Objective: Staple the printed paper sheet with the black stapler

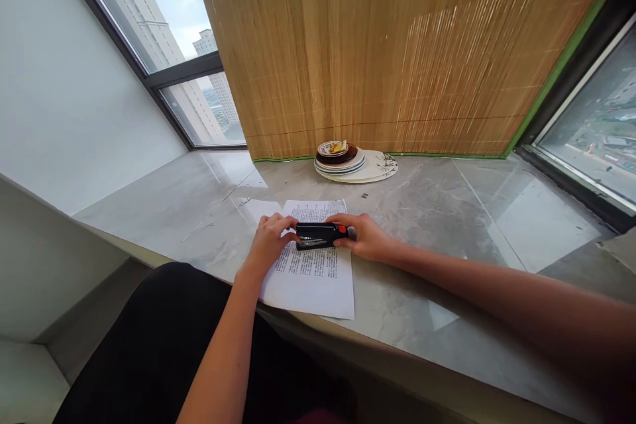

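A black stapler (320,232) with a red-orange button lies crosswise between my hands, above printed sheets of paper (318,288). My right hand (366,236) grips its right end, thumb below and fingers on top. At the left end, the fingers and thumb of my left hand (272,238) pinch the stapler's tip. The stapler's jaw shows a gap along its side. Dense lines of text cover the upper part of the paper, and the lower part is blank. Whether the stapler rests on the paper or hovers just over it, I cannot tell.
Stacked plates (340,159) stand on an oval white board (382,165) at the back of the grey tiled ledge (422,212). Small dark bits (364,196) lie before them. Behind hangs a bamboo blind (372,46), with windows at both sides. The ledge's front edge runs by my knees.
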Tool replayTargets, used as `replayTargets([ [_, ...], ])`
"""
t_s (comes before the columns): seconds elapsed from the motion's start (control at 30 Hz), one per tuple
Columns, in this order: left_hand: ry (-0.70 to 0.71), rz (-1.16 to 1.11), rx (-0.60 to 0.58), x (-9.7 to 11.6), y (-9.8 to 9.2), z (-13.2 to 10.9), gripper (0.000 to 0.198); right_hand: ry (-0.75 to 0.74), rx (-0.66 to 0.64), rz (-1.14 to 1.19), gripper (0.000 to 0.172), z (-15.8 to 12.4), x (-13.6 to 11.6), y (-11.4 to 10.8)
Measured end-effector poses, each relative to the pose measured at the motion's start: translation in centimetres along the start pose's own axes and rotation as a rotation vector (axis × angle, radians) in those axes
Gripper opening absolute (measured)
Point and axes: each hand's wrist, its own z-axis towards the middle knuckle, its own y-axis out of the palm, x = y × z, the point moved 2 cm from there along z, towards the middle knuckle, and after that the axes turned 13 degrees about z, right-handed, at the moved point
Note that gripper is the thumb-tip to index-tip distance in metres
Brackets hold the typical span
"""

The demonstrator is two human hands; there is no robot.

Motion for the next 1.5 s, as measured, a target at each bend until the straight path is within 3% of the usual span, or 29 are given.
replayTargets([
  [0.07,-0.011,-0.012,-0.004,0.2,0.1,-0.3,0.017,-0.032,0.0,0.007,0.043,0.0,-0.5,0.1],
  [0.17,-0.052,-0.06,0.007,1.2,0.2,-1.0,0.014,-0.154,-0.053,-0.006,0.059,-0.1,-1.2,0.4],
  [0.27,-0.092,-0.097,0.022,2.4,0.6,-1.8,0.033,-0.192,-0.088,0.003,0.061,-0.2,-1.2,0.4],
  [0.4,-0.03,-0.055,-0.07,2.3,1.6,-3.2,0.038,-0.145,0.119,0.1,0.039,-0.5,-0.7,-0.6],
  [0.5,-0.052,0.0,-0.097,0.6,1.5,-4.0,0.032,-0.102,0.36,0.116,0.037,-0.9,-0.4,-1.7],
  [0.57,-0.084,0.036,-0.12,-0.3,0.7,-4.3,0.033,-0.059,0.453,0.079,0.036,-1.0,-0.2,-2.1],
  [0.67,-0.113,0.015,-0.138,0.1,-0.4,-4.3,0.039,0.027,0.464,0.049,0.034,-1.0,0.0,-2.2],
  [0.73,-0.043,-0.055,-0.154,1.5,-0.5,-4.3,0.043,0.061,0.455,0.053,0.034,-1.0,0.0,-2.2],
  [0.83,0.035,-0.084,-0.175,3.6,0.6,-4.4,0.053,0.073,0.494,0.023,0.034,-1.2,-0.3,-2.4],
  [0.9,-0.023,-0.047,-0.17,4.0,1.5,-4.6,0.055,0.109,0.513,0.002,0.034,-1.3,-0.4,-2.5],
  [1.0,-0.146,0.026,-0.223,3.6,1.9,-4.7,0.055,0.175,0.49,-0.007,0.034,-1.3,-0.6,-2.6],
  [1.07,-0.157,0.042,-0.294,3.5,1.4,-4.5,0.056,0.173,0.452,-0.024,0.034,-1.1,-0.8,-2.5],
  [1.27,-0.005,-0.027,-0.465,5.2,-1.1,-3.9,0.065,0.064,0.355,-0.086,0.034,-1.0,-1.6,-1.8],
  [1.5,0.168,-0.04,-0.517,5.6,-1.2,-4.2,0.062,-0.131,0.168,-0.115,0.038,-1.1,-1.9,-0.9],
])
